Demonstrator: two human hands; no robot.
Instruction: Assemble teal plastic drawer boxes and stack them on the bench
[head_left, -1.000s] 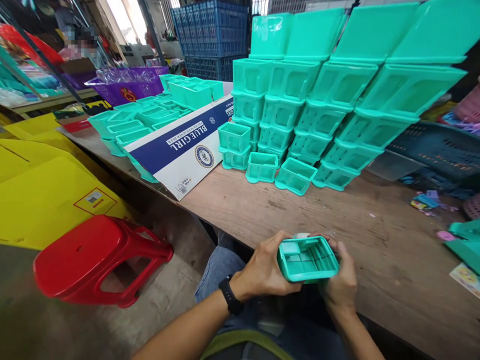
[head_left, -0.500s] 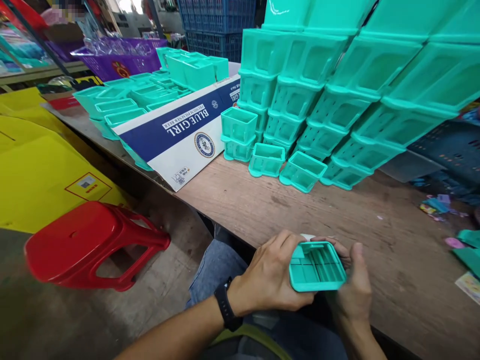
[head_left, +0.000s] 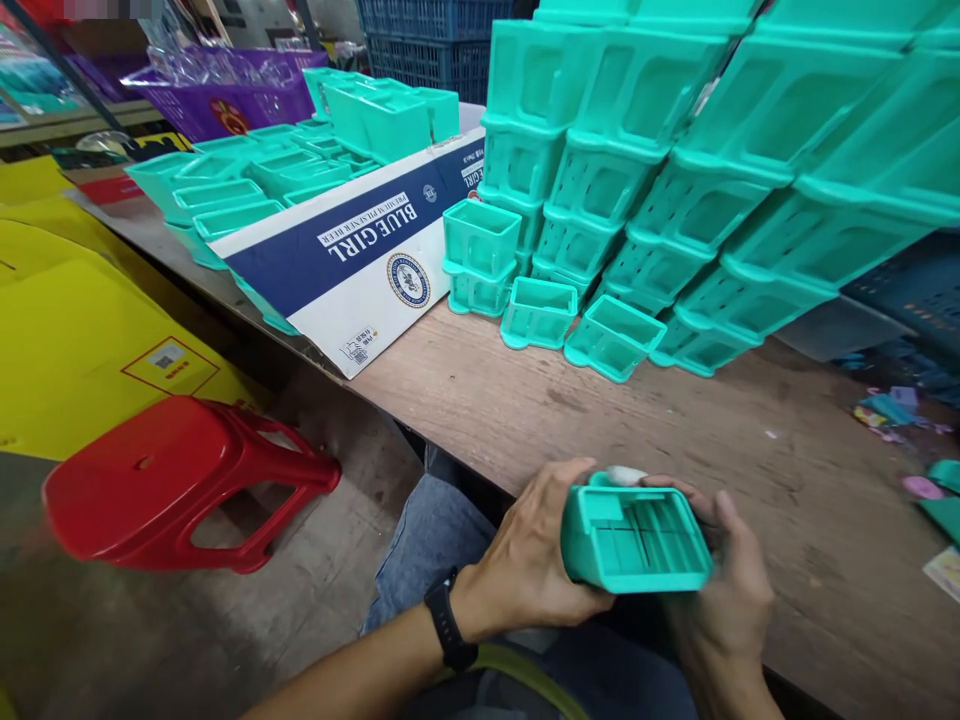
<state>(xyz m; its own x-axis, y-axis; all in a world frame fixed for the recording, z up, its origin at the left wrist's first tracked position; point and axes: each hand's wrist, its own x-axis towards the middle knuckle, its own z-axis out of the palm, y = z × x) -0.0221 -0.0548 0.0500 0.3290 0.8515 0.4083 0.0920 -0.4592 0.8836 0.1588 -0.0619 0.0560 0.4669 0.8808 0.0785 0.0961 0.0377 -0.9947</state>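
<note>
A teal plastic container [head_left: 645,538] is tilted over the table's near edge, its open rim facing me and ribbed inner walls showing. My left hand [head_left: 536,555] is closed around its left side, thumb below and fingers behind. At the right side is my right hand [head_left: 731,570], slightly smeared by motion, with the thumb up and fingers reaching behind the back wall. A white covering [head_left: 626,476] shows on a fingertip at the top edge. Two similar single containers, the left one [head_left: 540,312] and the right one [head_left: 616,338], stand farther up the table.
Tall stacks of teal containers [head_left: 667,200] rise at the back right. A cut Blue Girl carton [head_left: 352,270] with more containers is at the left. A red stool [head_left: 142,480] stands on the floor. Small coloured pieces [head_left: 892,408] lie at the right on the wooden table [head_left: 480,390].
The container has shifted a little and tipped, so more of its left outer side shows. My right hand has moved slightly right and down. The whole view has shifted slightly.
</note>
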